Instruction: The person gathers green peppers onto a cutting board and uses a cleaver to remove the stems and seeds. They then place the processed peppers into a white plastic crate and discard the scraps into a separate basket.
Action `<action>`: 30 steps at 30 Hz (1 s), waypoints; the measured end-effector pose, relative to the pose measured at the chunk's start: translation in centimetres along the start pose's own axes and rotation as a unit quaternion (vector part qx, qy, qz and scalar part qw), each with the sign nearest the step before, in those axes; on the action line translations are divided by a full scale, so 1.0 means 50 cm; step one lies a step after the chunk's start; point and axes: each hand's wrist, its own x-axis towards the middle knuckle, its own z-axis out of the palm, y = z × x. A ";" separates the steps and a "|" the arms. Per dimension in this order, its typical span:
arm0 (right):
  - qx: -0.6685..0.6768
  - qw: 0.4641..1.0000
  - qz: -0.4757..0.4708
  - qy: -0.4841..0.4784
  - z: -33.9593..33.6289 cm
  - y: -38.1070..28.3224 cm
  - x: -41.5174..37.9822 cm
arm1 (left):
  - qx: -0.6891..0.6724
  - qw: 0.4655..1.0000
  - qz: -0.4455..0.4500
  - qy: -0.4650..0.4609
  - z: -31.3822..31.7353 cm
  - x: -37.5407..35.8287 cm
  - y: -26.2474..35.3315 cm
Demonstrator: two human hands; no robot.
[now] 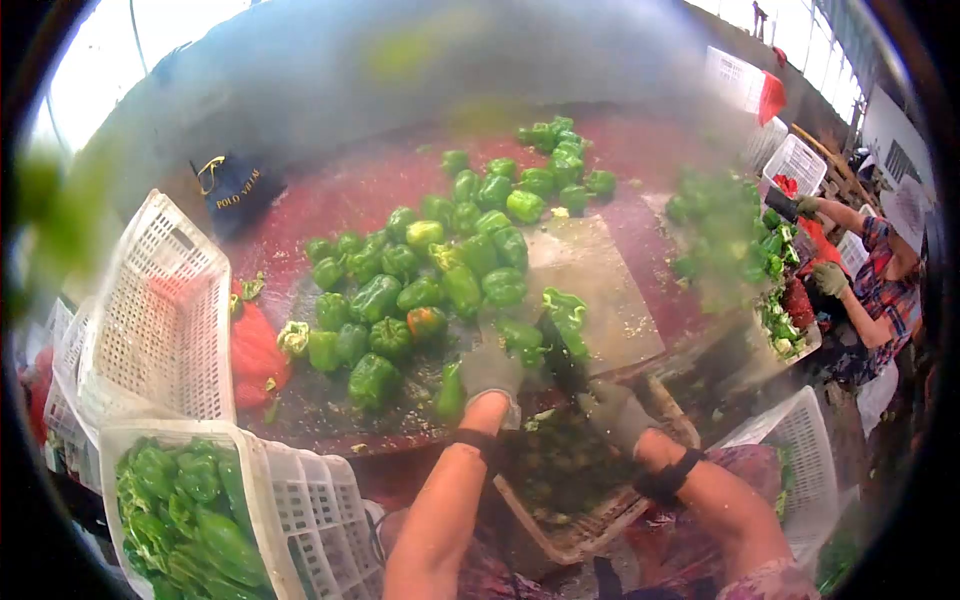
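My left hand [490,372], in a pale glove, is closed at the near edge of the red table, its fingers against a green bell pepper [520,340]. Part of the grip is hidden by the glove and lens blur. In my gloved right hand [617,412] is a broad dark-bladed knife [563,358], its blade pointing up and away over the board. A cut piece of green pepper [567,312] lies against the blade's far side. Beyond both hands spreads a heap of whole green bell peppers [400,262], one partly orange.
A crate of cut peppers [190,500] stands at left below an upright white crate [160,320]. A scrap-filled tray [580,545] sits below my hands. At right, a co-worker [880,290] holds a dark blade [780,203] beside more peppers [720,230]. Blur covers the upper view.
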 end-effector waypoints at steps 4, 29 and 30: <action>-0.102 0.988 -0.113 0.002 -0.034 0.019 -0.019 | -0.002 1.000 0.000 0.024 0.012 0.011 -0.031; -0.087 0.994 -0.065 0.027 0.022 -0.092 0.050 | -0.177 0.971 -0.149 -0.067 -0.033 -0.024 -0.189; -0.061 0.996 -0.065 0.026 0.022 -0.106 0.041 | -0.173 0.972 -0.146 -0.059 -0.034 -0.028 -0.178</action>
